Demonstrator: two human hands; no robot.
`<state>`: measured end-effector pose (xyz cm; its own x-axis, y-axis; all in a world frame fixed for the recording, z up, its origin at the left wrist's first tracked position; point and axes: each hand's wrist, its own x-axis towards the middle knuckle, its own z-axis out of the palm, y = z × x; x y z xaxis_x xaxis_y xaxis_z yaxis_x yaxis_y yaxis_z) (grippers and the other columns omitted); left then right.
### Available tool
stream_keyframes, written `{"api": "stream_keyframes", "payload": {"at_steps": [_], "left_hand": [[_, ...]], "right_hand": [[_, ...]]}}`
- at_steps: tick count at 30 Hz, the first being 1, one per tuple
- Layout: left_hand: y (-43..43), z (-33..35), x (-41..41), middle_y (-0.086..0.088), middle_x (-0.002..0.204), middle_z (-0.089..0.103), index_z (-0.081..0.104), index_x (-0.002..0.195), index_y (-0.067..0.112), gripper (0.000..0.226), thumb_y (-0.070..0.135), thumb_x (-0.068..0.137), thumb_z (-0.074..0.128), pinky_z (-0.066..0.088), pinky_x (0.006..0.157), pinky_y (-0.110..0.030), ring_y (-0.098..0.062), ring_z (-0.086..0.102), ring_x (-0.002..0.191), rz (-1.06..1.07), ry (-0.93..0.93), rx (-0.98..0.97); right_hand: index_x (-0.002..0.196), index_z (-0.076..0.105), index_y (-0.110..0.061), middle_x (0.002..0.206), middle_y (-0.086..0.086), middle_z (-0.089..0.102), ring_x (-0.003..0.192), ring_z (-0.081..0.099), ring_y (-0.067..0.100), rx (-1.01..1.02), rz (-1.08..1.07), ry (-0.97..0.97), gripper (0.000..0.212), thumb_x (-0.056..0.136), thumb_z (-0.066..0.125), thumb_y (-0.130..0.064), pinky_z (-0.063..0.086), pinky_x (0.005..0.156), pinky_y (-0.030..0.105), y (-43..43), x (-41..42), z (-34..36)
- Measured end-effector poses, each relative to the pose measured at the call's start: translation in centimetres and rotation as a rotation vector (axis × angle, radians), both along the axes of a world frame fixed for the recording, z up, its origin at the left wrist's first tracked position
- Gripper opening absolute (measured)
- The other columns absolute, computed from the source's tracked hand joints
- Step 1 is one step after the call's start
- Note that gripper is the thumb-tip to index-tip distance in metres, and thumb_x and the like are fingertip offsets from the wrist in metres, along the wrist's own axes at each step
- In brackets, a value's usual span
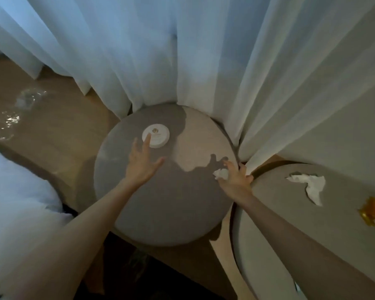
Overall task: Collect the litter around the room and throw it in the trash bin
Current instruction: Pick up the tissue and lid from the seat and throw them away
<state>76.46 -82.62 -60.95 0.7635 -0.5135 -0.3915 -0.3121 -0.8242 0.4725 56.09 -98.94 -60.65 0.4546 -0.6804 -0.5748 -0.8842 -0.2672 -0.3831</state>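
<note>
A round grey table [171, 213] stands in front of me. On its far side lies a white round disc [157, 136] with a small gold mark. My left hand [141, 163] hovers over the table, fingers spread, one fingertip over the disc's edge. At the table's right rim my right hand [236, 178] has its fingers around a small crumpled white tissue [221, 173]. A larger torn white tissue [310, 185] and an orange-gold wrapper [372, 211] lie on a second grey round surface [290, 224] to the right. No trash bin is in view.
White sheer curtains [182, 50] hang close behind both tables and drape between them. Clear crinkled plastic [24, 105] lies on the wooden floor at the left. White bedding [15, 191] fills the lower left.
</note>
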Motion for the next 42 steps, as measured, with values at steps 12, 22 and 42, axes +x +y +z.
{"api": "stream_keyframes", "payload": {"at_steps": [12,22,42], "left_hand": [[-7.1,-12.9,6.7,-0.012,0.157,-0.005,-0.003,0.147,0.042,0.115,0.059,0.063,0.075,0.002,0.115,-0.053,-0.033,-0.003,0.145,0.142,0.004,-0.041],[-7.2,-11.7,4.7,-0.015,0.139,0.034,0.031,0.140,0.017,0.093,0.051,0.066,0.076,0.027,0.106,-0.042,-0.036,0.029,0.128,0.117,-0.123,-0.032],[4.6,13.2,-17.0,-0.008,0.138,0.028,0.024,0.144,0.032,0.096,0.046,0.065,0.077,0.035,0.103,-0.039,-0.027,0.031,0.126,-0.168,-0.231,-0.295]], "right_hand": [[0.134,0.043,-0.015,0.133,0.015,0.039,0.123,0.030,0.032,-0.317,0.035,-0.112,0.040,0.095,0.050,-0.018,0.033,0.095,0.037,0.6,2.2,-12.9],[0.109,0.049,-0.014,0.115,0.009,0.045,0.107,0.041,0.024,-0.274,0.021,-0.232,0.013,0.099,0.043,-0.019,0.034,0.076,0.030,0.1,2.9,-11.6],[0.126,0.048,-0.015,0.125,0.001,0.053,0.118,0.044,0.013,-0.282,0.153,-0.570,0.032,0.095,0.055,-0.017,0.031,0.092,0.016,6.7,-11.1,12.1]]}}
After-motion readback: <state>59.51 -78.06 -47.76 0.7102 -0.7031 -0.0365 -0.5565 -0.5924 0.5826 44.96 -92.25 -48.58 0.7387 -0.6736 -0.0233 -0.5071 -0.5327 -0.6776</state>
